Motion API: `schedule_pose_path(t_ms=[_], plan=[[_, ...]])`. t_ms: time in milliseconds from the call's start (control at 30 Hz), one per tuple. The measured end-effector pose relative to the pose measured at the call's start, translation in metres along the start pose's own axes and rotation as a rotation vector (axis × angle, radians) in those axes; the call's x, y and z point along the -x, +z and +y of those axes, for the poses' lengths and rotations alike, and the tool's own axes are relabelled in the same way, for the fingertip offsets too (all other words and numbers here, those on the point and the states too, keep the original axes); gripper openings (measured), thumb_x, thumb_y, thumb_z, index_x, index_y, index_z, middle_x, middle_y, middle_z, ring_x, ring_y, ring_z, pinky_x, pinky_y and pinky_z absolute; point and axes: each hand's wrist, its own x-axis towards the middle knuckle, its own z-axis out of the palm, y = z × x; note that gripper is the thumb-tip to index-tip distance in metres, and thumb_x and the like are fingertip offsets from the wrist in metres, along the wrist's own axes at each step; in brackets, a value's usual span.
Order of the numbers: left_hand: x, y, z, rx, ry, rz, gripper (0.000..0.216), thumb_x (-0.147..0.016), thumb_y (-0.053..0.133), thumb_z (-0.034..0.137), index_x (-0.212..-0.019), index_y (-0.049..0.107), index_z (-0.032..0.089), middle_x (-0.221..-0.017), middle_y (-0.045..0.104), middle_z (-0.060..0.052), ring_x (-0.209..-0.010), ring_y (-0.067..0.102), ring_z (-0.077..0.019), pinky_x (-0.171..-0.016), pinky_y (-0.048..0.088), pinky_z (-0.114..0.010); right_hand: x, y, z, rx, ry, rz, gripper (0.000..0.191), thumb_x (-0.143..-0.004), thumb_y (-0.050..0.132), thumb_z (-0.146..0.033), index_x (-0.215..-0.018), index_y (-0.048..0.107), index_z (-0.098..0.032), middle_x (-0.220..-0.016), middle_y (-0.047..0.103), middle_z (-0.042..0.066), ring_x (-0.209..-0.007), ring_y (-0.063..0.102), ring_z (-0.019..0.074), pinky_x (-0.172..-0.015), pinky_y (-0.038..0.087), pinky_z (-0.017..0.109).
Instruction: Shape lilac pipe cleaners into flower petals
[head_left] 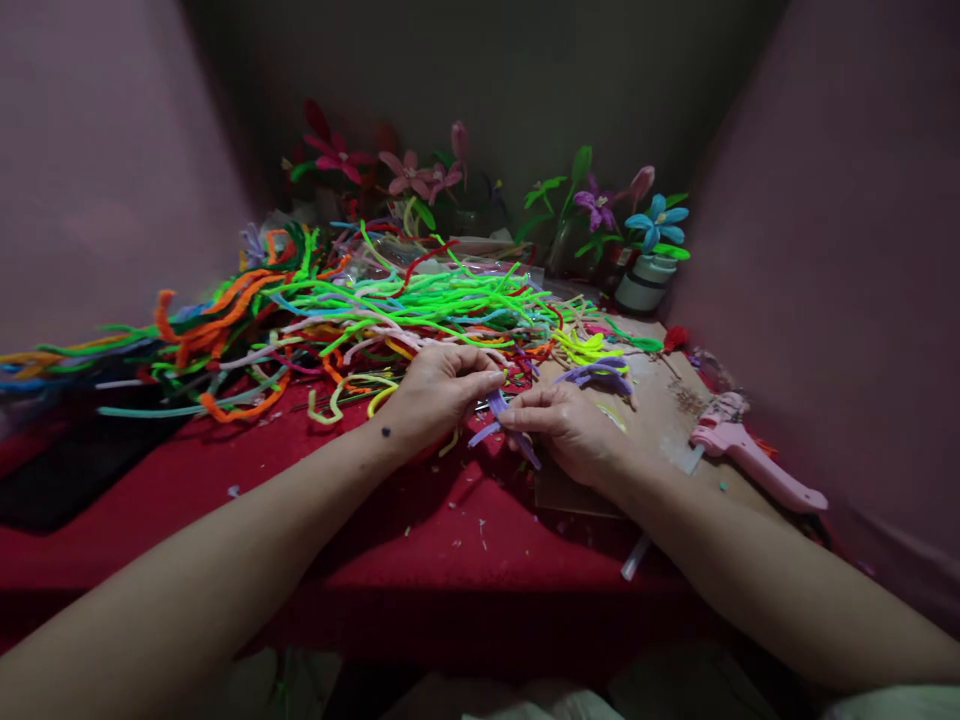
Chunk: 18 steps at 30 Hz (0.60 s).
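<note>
My left hand (pixel 448 385) pinches the upper end of a small bundle of purple pipe cleaners (pixel 496 404) between thumb and fingers. From the right, my right hand (pixel 566 425) grips the same bundle lower down, its fingertips close to those of the left. Loose purple ends stick out below and to the left of the fingers. Just beyond my right hand lie more bent purple pipe cleaners (pixel 600 374), beside several yellow ones (pixel 586 347). A big heap of pipe cleaners (pixel 427 300), mostly bright green, spreads behind my left hand.
A pink glue gun (pixel 757 460) rests on the cardboard (pixel 660 400) at right, with a glue stick (pixel 636 558) under my right forearm. Pipe-cleaner flowers stand at the back, one blue (pixel 658 222) in a pale jar (pixel 645 283). Scraps dot the red cloth (pixel 360 535).
</note>
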Motion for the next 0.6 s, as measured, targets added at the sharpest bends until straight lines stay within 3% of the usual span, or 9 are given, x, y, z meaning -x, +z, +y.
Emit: schedule_pose_path(t_ms=[167,367,600], plan=[[0.000,0.002,-0.007,0.064,0.030,0.068,0.020,-0.071,0.060,0.028,-0.057,0.056,0.014,-0.048,0.047,0.005,-0.042,0.037,-0.0053,-0.043,0.029,-0.020,0.001,0.003,-0.001,0.077,-0.072,0.037,0.023,-0.064,0.068,-0.027,-0.048,0.058,-0.014,-0.043,0.050,-0.002,-0.039,0.039,0.0071,-0.041,0.027,0.022],[-0.011,-0.006,-0.016,0.325,-0.028,0.069,0.029,-0.080,0.051,0.043,-0.075,0.054,0.015,-0.055,0.046,0.005,-0.035,0.033,-0.0038,-0.036,0.020,-0.019,0.006,0.010,-0.009,0.096,-0.117,0.175,0.023,-0.063,0.065,-0.027,-0.048,0.054,-0.015,-0.043,0.047,-0.004,-0.041,0.035,0.0070,-0.044,0.027,0.023],[-0.013,-0.004,-0.022,0.214,0.079,0.054,0.031,-0.081,0.048,0.041,-0.071,0.058,0.014,-0.045,0.030,0.009,-0.036,0.023,-0.0051,-0.037,0.017,-0.020,0.006,0.010,-0.010,0.050,-0.169,0.222,0.023,-0.063,0.063,-0.026,-0.047,0.050,-0.016,-0.042,0.043,-0.006,-0.041,0.033,0.0066,-0.046,0.025,0.024]])
